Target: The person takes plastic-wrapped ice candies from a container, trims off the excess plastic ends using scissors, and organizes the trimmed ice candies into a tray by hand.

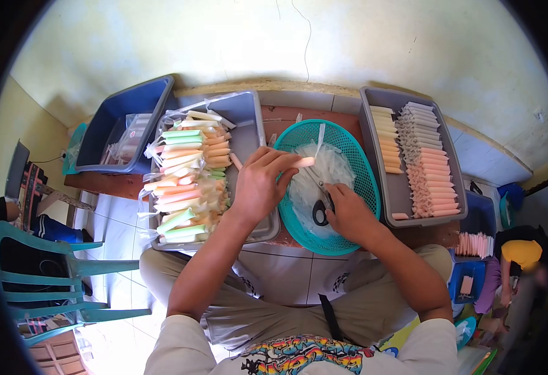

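My left hand point(262, 179) pinches a pale orange filled plastic tube point(303, 162) above the turquoise basket point(369, 181). From the tube's end a clear plastic tail point(320, 139) stands up. My right hand point(349, 211) is closed on scissors point(319, 212), whose blades point up toward the tube. Clear plastic scraps point(336, 164) lie in the basket below both hands. Left of my left hand, a grey tray point(249, 119) holds a pile of green, orange, pink and cream tubes point(180, 181) with untrimmed plastic ends.
On the right, a grey tray point(374, 97) holds rows of cream, orange and pink tubes point(433, 175). A dark blue bin point(108, 122) stands at left. A turquoise chair point(36, 278) is at lower left. Another person point(520, 256) is at far right, near blue containers.
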The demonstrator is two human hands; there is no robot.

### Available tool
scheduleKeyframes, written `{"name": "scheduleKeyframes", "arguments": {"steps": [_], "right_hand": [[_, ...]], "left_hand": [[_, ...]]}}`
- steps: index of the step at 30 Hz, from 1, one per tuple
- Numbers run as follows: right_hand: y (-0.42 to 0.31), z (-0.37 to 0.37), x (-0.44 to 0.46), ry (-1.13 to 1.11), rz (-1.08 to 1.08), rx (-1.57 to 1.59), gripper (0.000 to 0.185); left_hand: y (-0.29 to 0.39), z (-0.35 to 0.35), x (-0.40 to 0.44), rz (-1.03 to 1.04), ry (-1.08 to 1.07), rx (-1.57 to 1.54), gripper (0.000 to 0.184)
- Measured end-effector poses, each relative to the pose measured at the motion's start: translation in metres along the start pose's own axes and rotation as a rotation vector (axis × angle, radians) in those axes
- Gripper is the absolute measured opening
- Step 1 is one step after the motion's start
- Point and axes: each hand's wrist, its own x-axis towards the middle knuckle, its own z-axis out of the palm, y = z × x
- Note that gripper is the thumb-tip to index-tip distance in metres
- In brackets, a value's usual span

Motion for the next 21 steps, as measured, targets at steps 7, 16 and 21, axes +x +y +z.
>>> {"name": "scheduleKeyframes", "arguments": {"steps": [7,16,21], "right_hand": [[-0.012,0.007,0.003,-0.025,0.059,-0.042,0.079],[-0.002,-0.006,0.013,0.039,0.089,0.069,0.079],[0.0,-0.022,0.005,0.076,0.119,0.272,0.076]], "left_hand": [[-0.001,0.001,0.0,-0.001,-0.015,-0.019,0.029],[-0.003,-0.001,-0.001,0.002,0.022,0.034,0.031],[-0.001,-0.009,0.002,0.012,0.026,0.078,0.031]]}}
